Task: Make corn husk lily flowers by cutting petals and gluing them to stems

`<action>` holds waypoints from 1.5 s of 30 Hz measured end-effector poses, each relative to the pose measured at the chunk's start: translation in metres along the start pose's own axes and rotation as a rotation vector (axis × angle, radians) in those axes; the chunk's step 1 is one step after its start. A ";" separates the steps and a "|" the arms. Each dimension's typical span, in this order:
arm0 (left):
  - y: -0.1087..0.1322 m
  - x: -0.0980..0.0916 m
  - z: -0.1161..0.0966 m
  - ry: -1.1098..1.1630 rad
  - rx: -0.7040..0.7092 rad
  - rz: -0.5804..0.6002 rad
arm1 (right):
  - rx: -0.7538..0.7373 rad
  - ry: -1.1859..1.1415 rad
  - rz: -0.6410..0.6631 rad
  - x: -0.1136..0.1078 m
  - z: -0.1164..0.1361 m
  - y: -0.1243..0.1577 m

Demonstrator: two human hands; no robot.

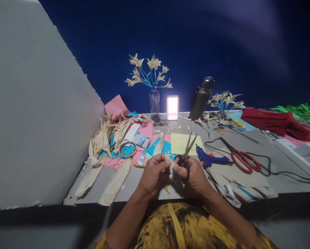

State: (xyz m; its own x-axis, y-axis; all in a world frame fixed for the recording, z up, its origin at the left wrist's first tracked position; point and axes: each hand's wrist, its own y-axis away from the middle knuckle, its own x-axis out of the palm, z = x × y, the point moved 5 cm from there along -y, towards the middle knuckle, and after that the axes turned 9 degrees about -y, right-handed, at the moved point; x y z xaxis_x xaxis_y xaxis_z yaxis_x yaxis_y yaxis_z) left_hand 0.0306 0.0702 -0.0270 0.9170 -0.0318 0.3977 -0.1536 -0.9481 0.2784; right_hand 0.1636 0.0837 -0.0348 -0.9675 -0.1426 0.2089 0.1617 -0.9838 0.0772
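Note:
Near the table's front edge, my left hand (152,174) pinches a pale piece of dried corn husk (169,160) between thumb and fingers. Black-handled scissors (189,149) hang in my right hand (197,178), their blades pointing up and slightly apart, away from the husk. My right thumb and fingertips also meet the husk piece. Part of it, and whatever lies beneath it, is hidden by my fingers. Behind my hands lie a yellow paper sheet (180,141), blue paper (152,149) and a loose husk petal (159,146).
Corn husks (99,141) and a tape ring (127,149) lie left. Husk flowers stand in a glass vase (155,103) near a bright phone screen (173,108) and dark flask (202,98). Right are a blue glue gun (209,159), red-handled scissors (245,162) and red cloth (276,122).

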 end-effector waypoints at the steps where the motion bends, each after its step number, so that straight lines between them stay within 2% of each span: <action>1: 0.001 0.002 0.000 0.005 0.006 0.005 | -0.001 -0.005 -0.018 0.000 0.000 0.000; 5: 0.004 0.007 0.004 0.002 0.034 -0.012 | 0.006 -0.019 -0.095 0.000 -0.002 0.002; 11: 0.004 0.003 0.004 0.055 0.031 -0.080 | 0.005 0.000 -0.012 0.004 -0.005 0.004; 14: 0.003 -0.003 0.000 0.026 0.057 -0.082 | 0.043 0.041 0.101 0.008 -0.007 0.006; 19: 0.001 -0.016 -0.007 -0.096 0.121 -0.081 | 0.153 0.023 0.381 0.017 -0.014 0.019; 22: 0.000 -0.018 -0.008 -0.141 0.137 -0.078 | 0.164 -0.007 0.463 0.019 -0.012 0.025; 33: 0.005 -0.011 -0.018 -0.189 0.158 -0.072 | 0.175 0.018 0.450 0.019 -0.008 0.026; 45: 0.006 -0.008 -0.025 -0.170 0.157 -0.045 | 0.216 -0.015 0.420 0.015 -0.028 0.028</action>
State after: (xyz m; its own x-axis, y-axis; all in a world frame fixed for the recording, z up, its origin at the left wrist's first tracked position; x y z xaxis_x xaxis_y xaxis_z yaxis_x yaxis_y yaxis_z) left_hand 0.0128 0.0725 -0.0062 0.9725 -0.0282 0.2310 -0.0639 -0.9869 0.1484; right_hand 0.1478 0.0509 -0.0569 -0.8068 -0.5205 0.2794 0.5770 -0.7958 0.1836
